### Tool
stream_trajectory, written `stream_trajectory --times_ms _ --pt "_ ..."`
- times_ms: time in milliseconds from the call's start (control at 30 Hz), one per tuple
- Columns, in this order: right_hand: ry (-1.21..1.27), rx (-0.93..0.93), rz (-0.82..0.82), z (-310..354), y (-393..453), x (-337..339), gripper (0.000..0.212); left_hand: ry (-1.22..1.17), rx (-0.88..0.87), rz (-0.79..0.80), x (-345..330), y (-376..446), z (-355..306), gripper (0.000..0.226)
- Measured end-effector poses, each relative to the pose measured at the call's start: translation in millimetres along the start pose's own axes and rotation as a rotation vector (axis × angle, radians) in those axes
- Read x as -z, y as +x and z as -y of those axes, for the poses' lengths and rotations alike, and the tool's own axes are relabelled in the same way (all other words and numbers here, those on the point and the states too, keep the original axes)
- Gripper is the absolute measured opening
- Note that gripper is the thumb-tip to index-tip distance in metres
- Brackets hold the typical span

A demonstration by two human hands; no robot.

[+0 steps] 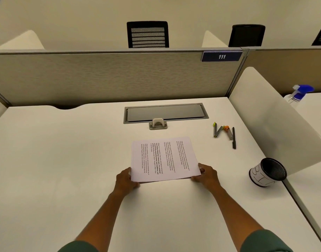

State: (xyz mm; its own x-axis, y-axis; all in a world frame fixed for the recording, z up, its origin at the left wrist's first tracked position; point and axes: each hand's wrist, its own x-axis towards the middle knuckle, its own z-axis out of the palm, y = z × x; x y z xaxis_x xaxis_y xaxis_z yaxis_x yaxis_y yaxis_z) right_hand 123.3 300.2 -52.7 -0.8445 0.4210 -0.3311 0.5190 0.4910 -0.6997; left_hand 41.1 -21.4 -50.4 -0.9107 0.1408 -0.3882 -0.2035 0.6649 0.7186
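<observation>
Gripping paper sheet (163,159), fingers (197,178) at near corners.

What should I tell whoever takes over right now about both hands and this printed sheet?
Left hand pinches the near left corner of the printed sheet; right hand the near right corner.
Sheet lies on the white desk, text sideways.
Highlighters and black pen lie far right, untouched; mesh pen cup lies tipped.
Done: sheet set out. Left: probably turning it, then marking.

One wide-angle head camera looked from above the near edge of the desk (56,170), forward and down, close in, toward the far partition (101,79).
</observation>
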Motion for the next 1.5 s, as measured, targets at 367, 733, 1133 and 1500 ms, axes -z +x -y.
stream_trajectory --times_ms 367,733,1133,1500 --pt "0.01 -0.057 -0.017 -5 5 -5 0.056 0.003 0.019 -0.026 -2 6 6 0.054" --pt "0.054 -0.099 0.104 -1 20 6 0.07 -0.238 0.148 0.008 5 15 7 0.083" --pt "0.089 -0.168 -0.055 16 54 6 0.041 -0.676 0.268 -0.061 18 47 -1 0.058" --pt "0.176 -0.221 -0.054 21 103 3 0.013 -0.572 0.286 -0.146 17 90 -17 0.041"
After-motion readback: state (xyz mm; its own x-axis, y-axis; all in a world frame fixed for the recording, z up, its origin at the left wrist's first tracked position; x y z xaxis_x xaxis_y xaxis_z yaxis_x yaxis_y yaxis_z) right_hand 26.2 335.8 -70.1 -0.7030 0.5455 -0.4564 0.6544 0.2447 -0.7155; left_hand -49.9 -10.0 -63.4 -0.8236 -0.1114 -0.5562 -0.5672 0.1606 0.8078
